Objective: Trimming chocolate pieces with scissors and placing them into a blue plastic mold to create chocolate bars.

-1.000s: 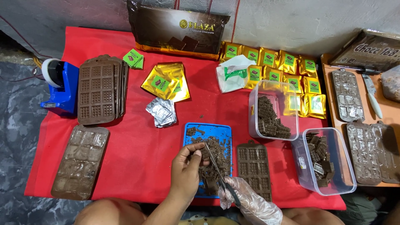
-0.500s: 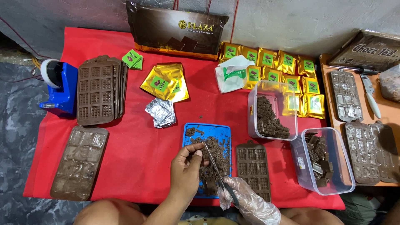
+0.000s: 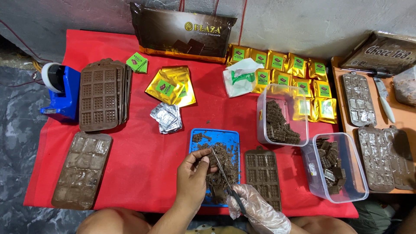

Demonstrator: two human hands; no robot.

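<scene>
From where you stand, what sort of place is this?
Likely a small home chocolate-making and packing spot, set up on a red cloth. Brown moulds, tubs of chocolate pieces and gold pouches point to it.

The lower end of the scissors (image 3: pixel 225 182) was buried in the gloved right hand (image 3: pixel 258 212), so its grip could not be made out. The left hand (image 3: pixel 193 175) covered part of the blue tray (image 3: pixel 216 135), and what its fingers (image 3: pixel 203 159) pinched was too small to tell. Both forearms and the knees ran off the bottom edge. At the right edge, a clear bag (image 3: pixel 406 86) and a dark wrapper (image 3: pixel 381 52) were cut off. The pieces in the two clear tubs (image 3: pixel 281 117) blurred into one brown mass.
</scene>
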